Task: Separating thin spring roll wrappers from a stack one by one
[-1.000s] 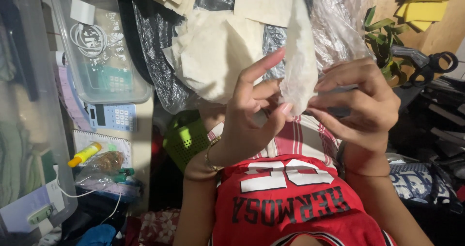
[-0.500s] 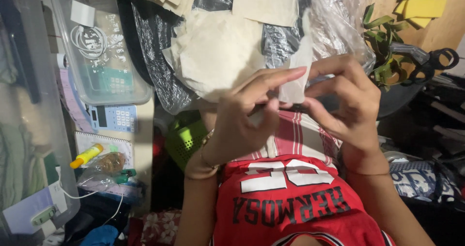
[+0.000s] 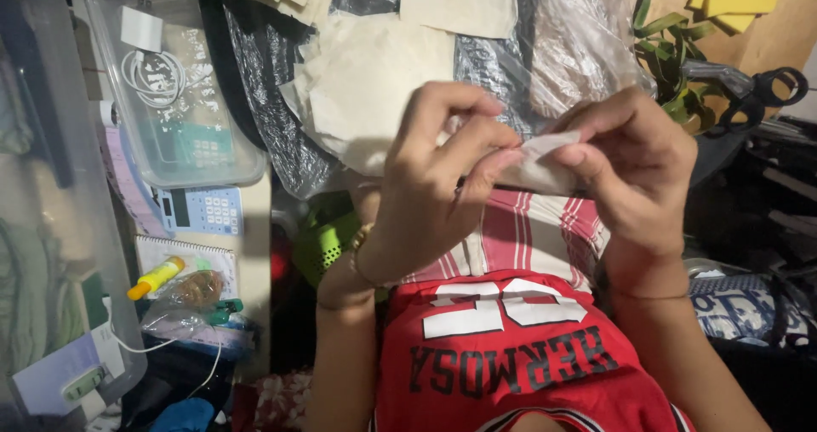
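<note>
clear storage bin with coiled white cable, pale blue calculator, yellow glue tube, black scissors

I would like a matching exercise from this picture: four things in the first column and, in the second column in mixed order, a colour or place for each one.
Things:
1. folded white piece
2. calculator
3. glue bottle
4. scissors

Descriptions:
A. yellow, orange cap, lying on a spiral notebook
B. pinched between left hand and right hand
C. black handles, far right, beside green leaves
D. light blue, just below the clear plastic box

Pairs: 1-B, 2-D, 3-A, 4-C
</note>
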